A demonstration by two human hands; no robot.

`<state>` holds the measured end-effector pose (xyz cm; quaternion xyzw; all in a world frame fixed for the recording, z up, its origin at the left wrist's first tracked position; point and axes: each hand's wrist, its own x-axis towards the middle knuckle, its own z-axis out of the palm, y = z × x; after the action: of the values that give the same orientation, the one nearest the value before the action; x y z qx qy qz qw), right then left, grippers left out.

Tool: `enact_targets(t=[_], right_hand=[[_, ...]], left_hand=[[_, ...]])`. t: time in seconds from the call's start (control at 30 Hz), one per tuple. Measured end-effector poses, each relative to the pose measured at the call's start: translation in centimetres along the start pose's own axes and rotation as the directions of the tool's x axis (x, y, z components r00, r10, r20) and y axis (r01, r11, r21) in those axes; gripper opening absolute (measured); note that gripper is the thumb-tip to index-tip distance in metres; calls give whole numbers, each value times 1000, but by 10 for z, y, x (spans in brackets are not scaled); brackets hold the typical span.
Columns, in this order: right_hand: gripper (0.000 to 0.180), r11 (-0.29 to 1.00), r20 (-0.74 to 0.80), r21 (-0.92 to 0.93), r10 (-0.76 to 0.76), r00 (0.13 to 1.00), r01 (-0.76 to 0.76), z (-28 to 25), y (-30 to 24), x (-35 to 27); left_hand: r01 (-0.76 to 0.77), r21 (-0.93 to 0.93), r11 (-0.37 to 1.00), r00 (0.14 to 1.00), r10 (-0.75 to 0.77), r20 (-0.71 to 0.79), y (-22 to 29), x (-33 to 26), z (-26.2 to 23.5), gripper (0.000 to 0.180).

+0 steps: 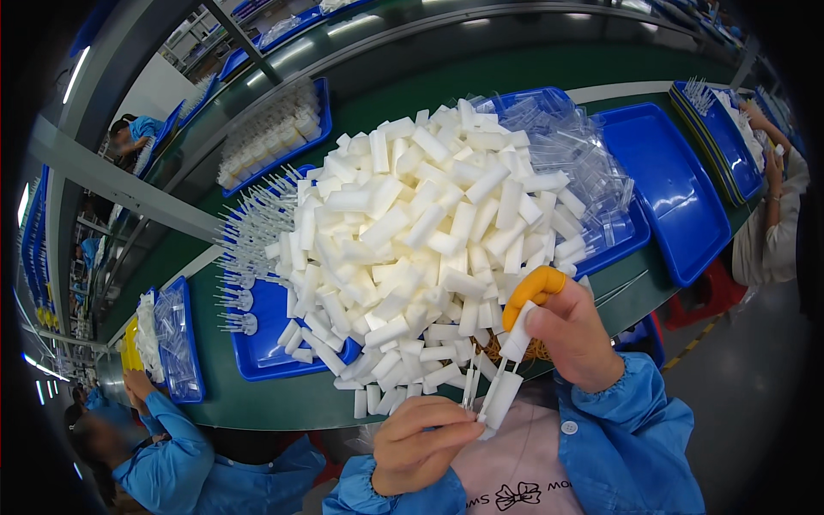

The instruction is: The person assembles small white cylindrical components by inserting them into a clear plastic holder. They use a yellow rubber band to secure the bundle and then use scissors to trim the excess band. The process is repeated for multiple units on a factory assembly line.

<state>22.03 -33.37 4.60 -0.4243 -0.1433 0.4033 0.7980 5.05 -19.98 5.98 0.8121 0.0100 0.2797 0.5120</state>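
My left hand comes in low over my lap, thumb and fingertips pinched together with no gap on the lower end of a thin white plastic pronged piece, whose slender prongs slant up and away from me. On one side of it sits a white rectangular foam block, tilted, just beside my left fingertips. My right hand, with a bright orange ribbed finger cot on its index finger, is closed on a second white foam block, squeezed between thumb and covered finger. That block is held above the first, in line with it, and a bit of thin prong shows between them; I cannot tell how far the prong reaches inside the upper one. Both hands are at the near edge of the green tabletop, in front of a large heaped pile of white foam blocks. Near my right hand, partly hidden, lies a tangle of thin brown bands. Left of the pile, many upright white plastic prongs stand close together by a blue plastic tray; to its right, clear thin plastic parts lie in another blue tray.
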Motion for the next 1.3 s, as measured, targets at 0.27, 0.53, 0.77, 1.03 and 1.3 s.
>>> enact_targets(t=[0.27,0.53,0.77,1.03,1.3], right_hand=[[14,879,202,-395,-201,958,268,-4,0,-5],[22,746,392,-479,-289,874,462,8,-2,-9],[31,-221,437,-899,-487,756,377,17,-11,33],[23,-300,516,-857,-519,681,420,11,-1,33],[17,749,103,-597,-284,953,287,3,-21,9]], left_hand=[[-131,95,987,987,121,103,-6,-3,-7,31],[79,-18,997,997,-79,-3,-2,-9,-4,31],[239,-64,969,952,-247,-181,-10,-20,-9,23],[221,-157,962,944,-252,-215,-12,-22,-14,21],[52,-78,996,994,-59,-90,-12,-14,-15,26]])
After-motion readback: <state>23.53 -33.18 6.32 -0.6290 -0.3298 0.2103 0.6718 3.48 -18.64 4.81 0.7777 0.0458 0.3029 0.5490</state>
